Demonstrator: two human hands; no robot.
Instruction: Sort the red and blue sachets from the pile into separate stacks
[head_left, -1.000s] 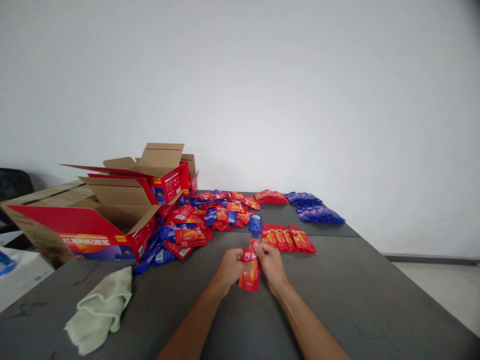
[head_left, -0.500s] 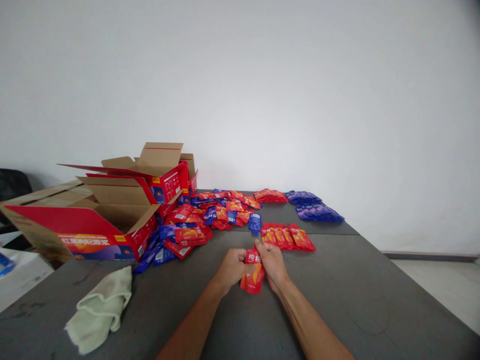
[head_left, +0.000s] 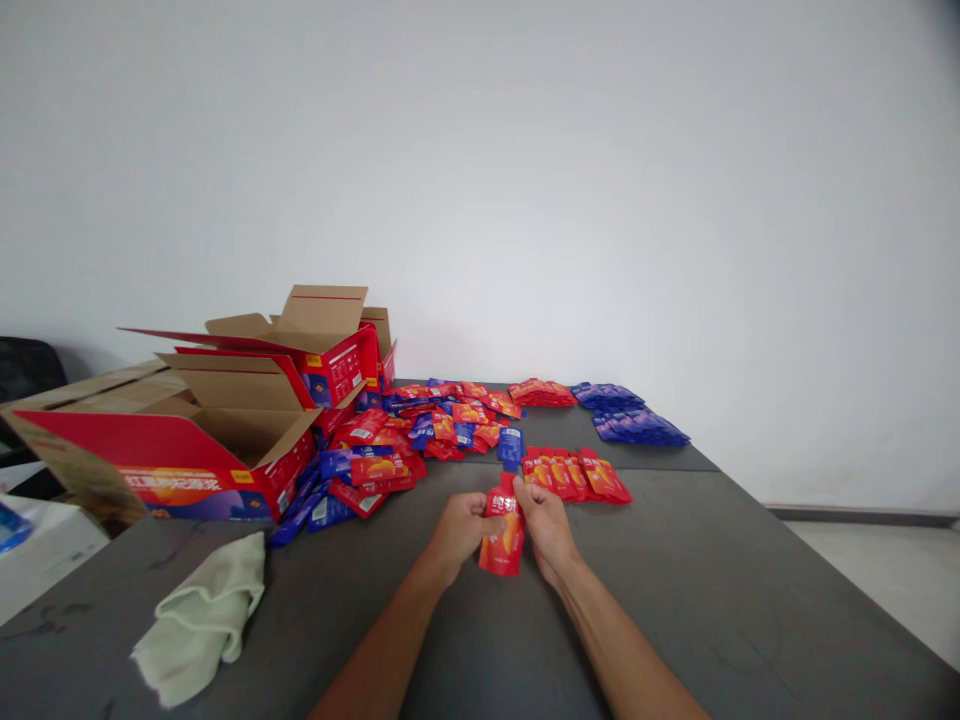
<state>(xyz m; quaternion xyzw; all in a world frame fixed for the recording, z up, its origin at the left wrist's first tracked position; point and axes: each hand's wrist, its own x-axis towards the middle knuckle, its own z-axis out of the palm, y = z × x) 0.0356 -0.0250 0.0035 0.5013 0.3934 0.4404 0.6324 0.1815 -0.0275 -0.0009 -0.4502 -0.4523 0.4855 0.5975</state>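
Between my two hands is a red pouch (head_left: 504,545) with an orange print and white lettering, held upright just above the dark table. My left hand (head_left: 459,538) pinches its left edge, thumb across the front. At the upper right edge, beside the narrow top, my right hand (head_left: 547,525) grips it with thumb and fingers. Just beyond my right hand lies an overlapping row of red pouches (head_left: 574,474). A single blue pouch (head_left: 511,446) rests flat behind the held one.
A mixed heap of red and blue pouches (head_left: 382,466) spreads at centre left, beside open red cartons (head_left: 225,470). Stacked red pouches (head_left: 541,392) and blue pouches (head_left: 637,424) lie at the back. A pale green cloth (head_left: 202,620) lies front left on the table (head_left: 750,600).
The red pouch has risen slightly in my hands, and its narrow top now shows. My left thumb sits higher on its front. The things on the table have stayed put.
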